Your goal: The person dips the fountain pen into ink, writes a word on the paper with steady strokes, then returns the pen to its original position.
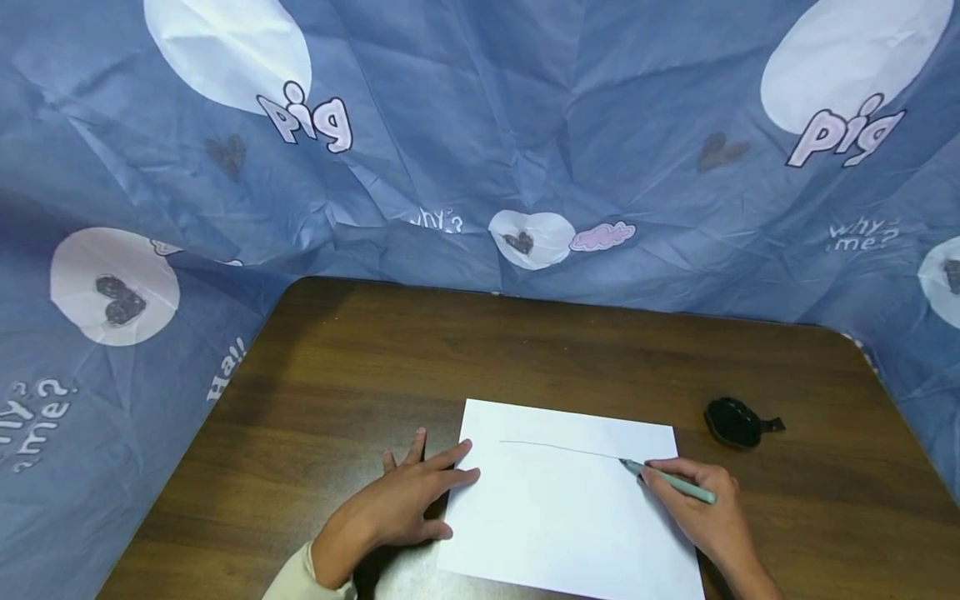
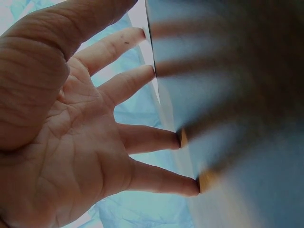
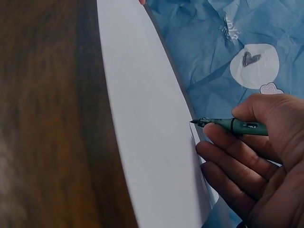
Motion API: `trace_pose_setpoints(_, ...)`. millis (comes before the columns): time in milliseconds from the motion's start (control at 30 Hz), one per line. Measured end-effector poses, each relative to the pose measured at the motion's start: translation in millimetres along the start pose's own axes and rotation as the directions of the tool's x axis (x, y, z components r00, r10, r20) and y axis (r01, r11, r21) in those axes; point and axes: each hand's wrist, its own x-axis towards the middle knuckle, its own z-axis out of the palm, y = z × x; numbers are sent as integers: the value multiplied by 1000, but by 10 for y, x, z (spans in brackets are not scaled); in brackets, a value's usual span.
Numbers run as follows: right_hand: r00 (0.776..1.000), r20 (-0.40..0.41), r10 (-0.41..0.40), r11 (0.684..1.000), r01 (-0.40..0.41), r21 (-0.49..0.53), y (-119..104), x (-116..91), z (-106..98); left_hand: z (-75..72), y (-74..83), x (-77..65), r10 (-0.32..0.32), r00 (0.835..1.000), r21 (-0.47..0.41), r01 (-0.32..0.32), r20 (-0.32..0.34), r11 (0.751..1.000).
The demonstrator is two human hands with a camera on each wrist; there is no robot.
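Note:
A white sheet of paper lies on the table, with one thin, slightly sloping line drawn across its upper part. My right hand pinches a green fountain pen between thumb and fingers, its tip at the line's right end. In the right wrist view the dark nib of the fountain pen points at the paper. My left hand rests with spread fingers at the paper's left edge, some fingertips on the sheet and others on the wood. From the left wrist, the palm of that hand shows nothing held.
A small dark oval object with a short tab sits on the brown wooden table, right of the paper's upper corner. Behind and to the left of the table hangs a blue printed cloth.

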Motion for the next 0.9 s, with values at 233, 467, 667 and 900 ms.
trace_pose_setpoints(233, 1000, 5, 10, 1000, -10, -10, -20, -3, 6, 7, -7, -8, -3, 1000, 7, 3, 3, 1000)
trace_pose_setpoints(467, 998, -59, -38, 999, 40, 34, -4, 23, 8, 3, -10, -1, -5, 1000, 17, 5, 3, 1000)
trace_pose_setpoints(667, 999, -48, 18, 994, -12, 105, -32, 49, 6, 10, -14, -9, -4, 1000, 26, 4, 6, 1000)
trace_pose_setpoints(900, 998, -40, -56, 995, 59, 75, -150, 89, 74, 16, -14, -12, 10, 1000, 23, -10, -3, 1000)
